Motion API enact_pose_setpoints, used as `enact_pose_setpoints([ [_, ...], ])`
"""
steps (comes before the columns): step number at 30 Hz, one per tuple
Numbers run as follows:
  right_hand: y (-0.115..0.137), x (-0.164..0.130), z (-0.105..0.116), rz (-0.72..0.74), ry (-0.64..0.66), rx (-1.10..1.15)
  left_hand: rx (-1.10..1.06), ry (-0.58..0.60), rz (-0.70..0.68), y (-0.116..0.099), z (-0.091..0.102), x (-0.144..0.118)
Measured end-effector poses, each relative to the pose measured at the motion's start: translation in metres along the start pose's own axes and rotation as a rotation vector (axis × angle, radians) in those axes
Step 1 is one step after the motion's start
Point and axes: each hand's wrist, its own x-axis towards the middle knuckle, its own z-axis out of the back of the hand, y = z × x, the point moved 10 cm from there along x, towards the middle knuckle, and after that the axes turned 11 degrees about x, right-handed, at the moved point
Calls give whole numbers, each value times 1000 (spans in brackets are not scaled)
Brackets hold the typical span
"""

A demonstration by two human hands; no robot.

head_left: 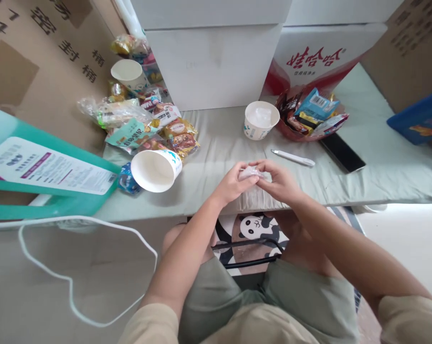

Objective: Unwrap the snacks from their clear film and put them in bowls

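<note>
My left hand (230, 184) and my right hand (279, 182) meet above the front edge of the cloth-covered bench, fingers closed on a small crinkled clear plastic wrapper (249, 173). Whether anything sits inside it I cannot make out. Just beyond my hands stands an upright paper cup (258, 133) with clear plastic (260, 116) in it. To the right lies a slim white pen-like tool (295, 157) with a thin metal tip. Beside it rests a black phone (342, 152), close to a reddish bowl (297, 135) full of packaged snacks (316, 111).
At left, a paper cup (152, 173) lies tipped near a heap of wrapped snacks (158, 122), with another cup (127, 71) behind. A large green bottle (54, 167) leans in at far left. White boxes (216, 67) line the back; a blue package (421, 119) is at right.
</note>
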Motion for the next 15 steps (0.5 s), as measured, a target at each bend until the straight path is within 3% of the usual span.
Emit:
enact_pose_setpoints([
  [3, 30, 37, 43, 115, -145, -280, 84, -304, -7, 4, 34, -3],
  [5, 58, 69, 74, 161, -279, -545, 119, -367, -55, 1, 45, -2],
  [7, 74, 107, 89, 126, -296, -745, 142, -374, -96, -3, 50, -1],
  [10, 58, 160, 80, -28, -83, -974, 167, -352, -94, -4, 50, 0],
  [15, -23, 204, 43, -232, 246, -1108, 231, -255, -74, -4, 35, 0],
])
